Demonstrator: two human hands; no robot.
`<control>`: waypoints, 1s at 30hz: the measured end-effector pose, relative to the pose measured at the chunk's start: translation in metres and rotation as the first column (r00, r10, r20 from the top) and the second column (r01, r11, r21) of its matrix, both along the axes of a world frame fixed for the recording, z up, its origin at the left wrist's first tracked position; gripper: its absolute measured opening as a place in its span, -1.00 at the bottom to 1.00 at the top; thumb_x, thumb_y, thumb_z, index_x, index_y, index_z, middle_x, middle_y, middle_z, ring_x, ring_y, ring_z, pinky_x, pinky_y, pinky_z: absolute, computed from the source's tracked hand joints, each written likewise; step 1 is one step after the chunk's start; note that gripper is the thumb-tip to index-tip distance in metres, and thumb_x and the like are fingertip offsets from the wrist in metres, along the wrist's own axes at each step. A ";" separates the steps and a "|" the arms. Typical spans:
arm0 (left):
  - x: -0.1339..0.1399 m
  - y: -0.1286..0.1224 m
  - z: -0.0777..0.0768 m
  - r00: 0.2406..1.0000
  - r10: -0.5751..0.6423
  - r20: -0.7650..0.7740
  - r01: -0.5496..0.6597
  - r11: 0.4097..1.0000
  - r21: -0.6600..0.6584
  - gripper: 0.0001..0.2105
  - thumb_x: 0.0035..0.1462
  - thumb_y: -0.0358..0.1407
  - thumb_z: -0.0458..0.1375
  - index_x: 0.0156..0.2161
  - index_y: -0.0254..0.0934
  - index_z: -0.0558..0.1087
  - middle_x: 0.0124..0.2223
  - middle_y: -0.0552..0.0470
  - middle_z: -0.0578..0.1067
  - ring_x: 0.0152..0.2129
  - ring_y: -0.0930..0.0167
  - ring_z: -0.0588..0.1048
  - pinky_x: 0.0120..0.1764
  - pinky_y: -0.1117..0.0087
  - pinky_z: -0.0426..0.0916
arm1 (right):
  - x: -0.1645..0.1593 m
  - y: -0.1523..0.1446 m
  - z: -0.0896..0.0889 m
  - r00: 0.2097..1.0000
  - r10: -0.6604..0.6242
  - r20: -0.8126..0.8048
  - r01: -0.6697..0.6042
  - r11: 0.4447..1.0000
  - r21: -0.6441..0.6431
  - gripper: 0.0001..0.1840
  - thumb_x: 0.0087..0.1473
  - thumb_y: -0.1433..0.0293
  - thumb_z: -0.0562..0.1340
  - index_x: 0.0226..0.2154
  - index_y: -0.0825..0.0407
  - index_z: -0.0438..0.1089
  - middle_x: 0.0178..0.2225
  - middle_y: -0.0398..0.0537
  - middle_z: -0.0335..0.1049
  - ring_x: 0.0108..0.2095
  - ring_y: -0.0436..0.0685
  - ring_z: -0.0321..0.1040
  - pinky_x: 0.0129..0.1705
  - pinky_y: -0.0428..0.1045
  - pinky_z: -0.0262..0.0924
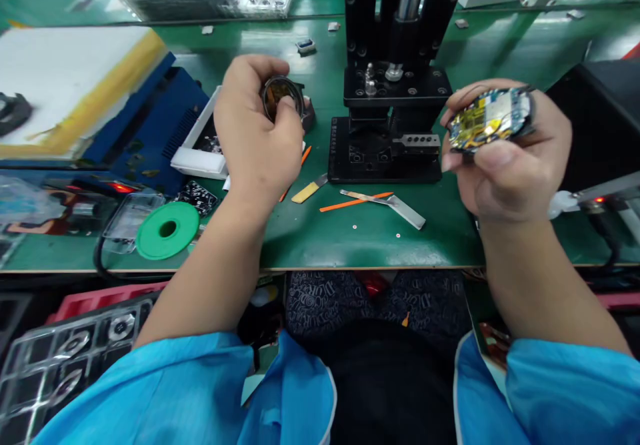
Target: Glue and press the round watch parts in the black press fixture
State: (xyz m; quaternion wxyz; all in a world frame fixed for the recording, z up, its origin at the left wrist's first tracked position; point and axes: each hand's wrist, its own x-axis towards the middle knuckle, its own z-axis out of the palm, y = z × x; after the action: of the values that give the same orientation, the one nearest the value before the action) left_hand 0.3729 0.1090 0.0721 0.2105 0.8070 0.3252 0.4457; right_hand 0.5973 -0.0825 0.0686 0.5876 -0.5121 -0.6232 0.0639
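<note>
Just below the centre of the frame, a silver tool (407, 212) crosses an orange stick (331, 207) on the green table (320, 248). At centre left your left hand (257, 128) curls closed around a round dark case (275, 95), while at the right your right hand (523, 161) pinches a circuit-board assembly (491, 119) between thumb and fingers. Beyond, a black press (397, 95) stands at upper centre and clear trays (173, 6) sit stacked at upper left.

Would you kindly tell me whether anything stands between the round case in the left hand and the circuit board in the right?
Across the view, the black press stands between the round case and circuit board; relative depth is unclear.
</note>
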 end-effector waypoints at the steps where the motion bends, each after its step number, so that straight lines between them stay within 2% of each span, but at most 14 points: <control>1: 0.000 -0.003 0.003 0.997 -0.067 0.035 0.069 0.995 -0.066 -0.87 0.57 -0.34 0.09 0.13 -0.14 0.31 0.00 0.24 0.54 -0.19 0.56 0.54 -0.05 0.17 0.65 | 0.001 0.002 0.000 0.995 0.032 -0.096 -0.027 0.998 0.050 -0.45 0.30 -0.15 0.37 0.09 -0.13 0.61 0.08 0.10 0.59 -0.27 0.14 0.55 -0.32 0.07 0.48; 3: -0.002 -0.014 0.008 0.953 -0.285 0.097 0.299 0.936 -0.184 -0.87 0.54 -0.27 0.16 0.09 -0.13 0.32 -0.07 0.21 0.59 -0.29 0.54 0.54 -0.24 0.23 0.62 | 0.000 0.005 0.001 0.960 0.110 -0.256 -0.101 0.994 0.050 -0.46 0.23 -0.11 0.48 0.04 -0.10 0.65 -0.02 0.03 0.62 -0.38 0.05 0.48 -0.39 0.00 0.45; 4: -0.003 -0.020 0.011 0.905 -0.414 0.100 0.425 0.871 -0.245 -0.84 0.49 -0.25 0.21 0.07 -0.13 0.35 -0.12 0.18 0.61 -0.34 0.51 0.55 -0.30 0.25 0.59 | -0.002 0.007 0.001 0.947 0.136 -0.291 -0.149 0.989 -0.020 -0.43 0.20 -0.12 0.50 0.06 -0.09 0.65 -0.04 0.00 0.62 -0.39 0.03 0.47 -0.38 -0.01 0.47; 6: -0.005 -0.031 0.015 0.762 -0.646 0.044 0.603 0.684 -0.412 -0.81 0.39 -0.26 0.27 0.06 -0.13 0.44 -0.18 0.11 0.65 -0.41 0.45 0.57 -0.37 0.27 0.55 | -0.005 0.010 0.000 0.934 0.150 -0.325 -0.210 0.965 -0.158 -0.33 0.18 -0.16 0.50 0.13 -0.06 0.61 -0.04 -0.01 0.62 -0.32 0.06 0.52 -0.32 -0.01 0.54; 8: -0.005 -0.039 0.017 0.591 -0.802 -0.088 0.622 0.522 -0.583 -0.76 0.33 -0.31 0.26 0.08 -0.15 0.52 -0.19 0.07 0.67 -0.42 0.39 0.61 -0.36 0.28 0.53 | -0.008 0.012 -0.002 0.927 0.168 -0.334 -0.267 0.922 -0.279 -0.26 0.19 -0.17 0.49 0.20 -0.04 0.57 0.02 0.01 0.60 -0.20 0.11 0.58 -0.24 0.01 0.58; 9: -0.004 -0.043 0.017 0.512 -0.842 -0.166 0.603 0.491 -0.629 -0.74 0.31 -0.34 0.24 0.09 -0.15 0.55 -0.17 0.06 0.69 -0.39 0.38 0.63 -0.33 0.30 0.53 | -0.009 0.012 -0.003 0.916 0.194 -0.351 -0.308 0.900 -0.308 -0.25 0.18 -0.14 0.50 0.22 -0.02 0.55 0.04 0.03 0.60 -0.16 0.13 0.58 -0.22 0.00 0.59; 11: -0.001 -0.048 0.014 0.393 -0.865 -0.313 0.591 0.498 -0.634 -0.70 0.30 -0.40 0.22 0.10 -0.16 0.58 -0.10 0.05 0.71 -0.29 0.35 0.67 -0.22 0.32 0.53 | -0.010 0.013 -0.006 0.872 0.260 -0.416 -0.410 0.851 -0.328 -0.27 0.17 -0.01 0.54 0.24 0.01 0.53 0.06 0.03 0.60 -0.12 0.12 0.58 -0.19 -0.04 0.58; 14: 0.004 -0.052 0.009 0.312 -0.837 -0.449 0.627 0.537 -0.565 -0.68 0.30 -0.46 0.22 0.10 -0.17 0.60 -0.01 0.03 0.71 -0.12 0.32 0.68 -0.04 0.32 0.51 | -0.011 0.014 -0.009 0.778 0.332 -0.533 -0.557 0.756 -0.343 -0.31 0.20 0.16 0.54 0.29 0.02 0.49 0.05 0.03 0.62 -0.19 0.04 0.56 -0.23 -0.09 0.54; 16: 0.004 -0.052 0.008 0.301 -0.824 -0.480 0.638 0.548 -0.541 -0.70 0.32 -0.45 0.23 0.10 -0.18 0.61 0.05 0.01 0.70 -0.03 0.30 0.67 0.03 0.31 0.50 | -0.012 0.015 -0.011 0.730 0.357 -0.584 -0.625 0.693 -0.358 -0.29 0.22 0.19 0.53 0.33 0.03 0.45 0.00 0.01 0.63 -0.25 0.01 0.55 -0.27 -0.11 0.52; 18: 0.002 -0.050 0.010 0.319 -0.806 -0.500 0.634 0.573 -0.520 -0.74 0.33 -0.40 0.26 0.08 -0.17 0.62 0.11 -0.01 0.67 0.01 0.27 0.65 0.05 0.30 0.49 | -0.012 0.015 -0.011 0.710 0.362 -0.605 -0.651 0.665 -0.367 -0.26 0.21 0.21 0.55 0.35 0.02 0.43 -0.06 -0.03 0.62 -0.26 0.01 0.55 -0.25 -0.10 0.54; 21: -0.001 -0.044 0.015 0.374 -0.777 -0.506 0.621 0.615 -0.486 -0.81 0.30 -0.28 0.34 0.00 -0.17 0.62 0.09 -0.04 0.65 -0.06 0.27 0.64 0.01 0.30 0.49 | -0.013 0.017 -0.012 0.722 0.347 -0.599 -0.631 0.686 -0.363 -0.25 0.16 0.26 0.59 0.33 -0.01 0.46 -0.06 -0.08 0.61 -0.16 0.04 0.58 -0.09 -0.04 0.60; 25: -0.004 -0.036 0.020 0.512 -0.760 -0.400 0.559 0.648 -0.518 -0.83 0.30 -0.15 0.33 -0.16 -0.21 0.59 -0.24 0.04 0.62 -0.35 0.34 0.58 -0.24 0.36 0.47 | -0.014 0.018 -0.012 0.749 0.378 -0.544 -0.610 0.714 -0.344 -0.26 0.10 0.25 0.63 0.28 -0.02 0.50 0.08 -0.04 0.62 0.05 0.10 0.59 0.09 0.01 0.60; 28: -0.003 -0.031 0.020 0.578 -0.795 -0.187 0.547 0.547 -0.634 -0.78 0.30 -0.10 0.35 -0.13 -0.22 0.57 -0.28 0.03 0.62 -0.41 0.38 0.57 -0.35 0.41 0.47 | -0.016 0.018 -0.013 0.808 0.410 -0.423 -0.566 0.741 -0.361 -0.26 0.13 0.23 0.59 0.31 -0.04 0.48 0.15 0.00 0.61 0.09 0.14 0.58 0.06 0.02 0.60; 30: -0.001 -0.030 0.018 0.584 -0.809 -0.067 0.555 0.459 -0.694 -0.71 0.29 -0.05 0.38 -0.13 -0.23 0.55 -0.26 -0.01 0.62 -0.40 0.38 0.60 -0.36 0.41 0.52 | -0.018 0.017 -0.015 0.888 0.373 -0.268 -0.454 0.805 -0.383 -0.28 0.16 0.27 0.53 0.33 -0.06 0.47 0.14 0.00 0.60 -0.04 0.09 0.57 -0.09 -0.03 0.55</control>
State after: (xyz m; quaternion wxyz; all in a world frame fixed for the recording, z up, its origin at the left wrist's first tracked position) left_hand 0.3722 0.0792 0.0902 0.5513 0.8250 0.1231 0.0198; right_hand 0.5792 -0.0658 0.0533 0.4835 -0.4736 -0.6339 0.3742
